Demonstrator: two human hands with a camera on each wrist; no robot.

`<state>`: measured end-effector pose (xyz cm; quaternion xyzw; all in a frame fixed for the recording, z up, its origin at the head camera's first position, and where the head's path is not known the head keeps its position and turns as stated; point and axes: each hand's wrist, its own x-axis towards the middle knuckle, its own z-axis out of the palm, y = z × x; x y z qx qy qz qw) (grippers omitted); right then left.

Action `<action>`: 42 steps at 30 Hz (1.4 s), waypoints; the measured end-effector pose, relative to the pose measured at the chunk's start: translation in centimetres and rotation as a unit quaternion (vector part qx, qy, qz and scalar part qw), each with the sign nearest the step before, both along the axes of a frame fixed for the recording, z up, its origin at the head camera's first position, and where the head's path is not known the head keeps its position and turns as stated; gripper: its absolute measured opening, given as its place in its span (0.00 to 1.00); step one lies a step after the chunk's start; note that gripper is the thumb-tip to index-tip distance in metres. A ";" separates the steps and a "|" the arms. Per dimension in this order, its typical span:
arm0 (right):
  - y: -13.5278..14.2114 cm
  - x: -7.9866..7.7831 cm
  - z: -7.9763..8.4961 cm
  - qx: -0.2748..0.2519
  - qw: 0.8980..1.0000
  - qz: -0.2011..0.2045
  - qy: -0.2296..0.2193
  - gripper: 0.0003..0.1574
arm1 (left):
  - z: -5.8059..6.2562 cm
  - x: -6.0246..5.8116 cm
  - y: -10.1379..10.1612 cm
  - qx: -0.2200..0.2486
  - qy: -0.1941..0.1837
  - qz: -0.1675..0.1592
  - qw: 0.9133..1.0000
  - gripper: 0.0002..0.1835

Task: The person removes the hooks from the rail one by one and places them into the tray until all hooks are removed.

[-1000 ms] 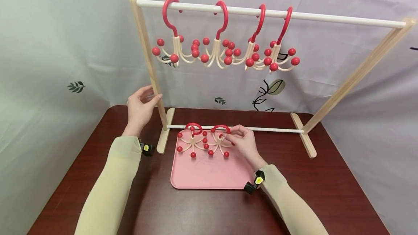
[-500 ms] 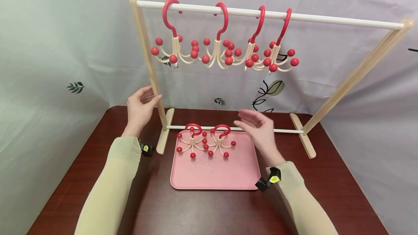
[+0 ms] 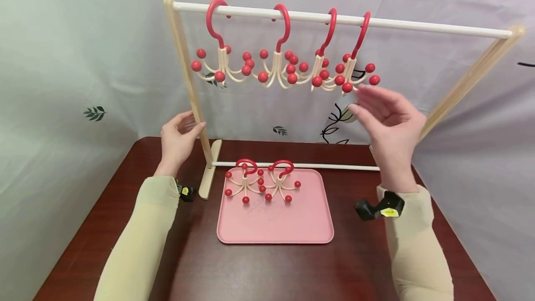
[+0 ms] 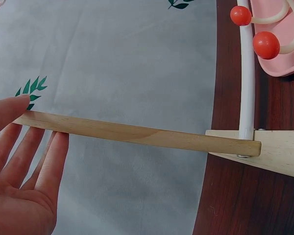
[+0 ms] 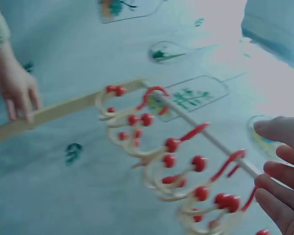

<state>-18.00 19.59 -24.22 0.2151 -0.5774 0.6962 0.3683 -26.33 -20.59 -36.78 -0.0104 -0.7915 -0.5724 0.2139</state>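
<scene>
My left hand (image 3: 176, 142) pinches the left wooden post (image 4: 137, 134) of a small clothes rack between thumb and fingers. In the head view my right hand (image 3: 393, 129) is raised in the air with its fingers extended and holds nothing. Its fingertips are just below the rightmost hanging multi-arm hanger (image 3: 350, 66), and the hand overlaps the rack's right post (image 3: 472, 78). Several such hangers, each with a red hook and cream arms tipped with red balls, hang from the white top rail (image 3: 430, 26). Two more hangers (image 3: 245, 181) lie side by side on a pink tray (image 3: 276, 226).
The dark wooden table (image 3: 251, 273) carries the rack and the tray. A white lower bar (image 3: 334, 166) runs behind the tray, joining a wooden foot (image 3: 209, 175) at the left. Pale patterned cloth (image 3: 104, 50) hangs behind and at the sides.
My right hand has let go of the right hanger on the tray and moved up and right towards the hanging ones. The left hand stays on the post.
</scene>
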 end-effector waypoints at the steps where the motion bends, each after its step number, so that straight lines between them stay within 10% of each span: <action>1: 0.0 -0.1 0.6 -0.012 1.000 -0.004 0.005 0.23 | -0.1 0.0 0.0 0.000 -0.002 0.001 1.000 0.26; 10: 1.4 -2.9 5.0 -0.012 0.995 -0.047 -0.084 0.26 | -0.2 -0.1 0.0 -0.006 -0.002 0.008 1.000 0.25; 21: 2.5 -7.0 6.6 0.022 0.981 -0.051 -0.184 0.32 | 0.0 0.1 0.0 -0.007 0.004 0.007 1.000 0.25; 42: 1.0 -7.1 7.2 0.069 0.982 -0.117 -0.135 0.13 | -0.1 -0.2 0.1 -0.014 -0.002 0.012 1.000 0.25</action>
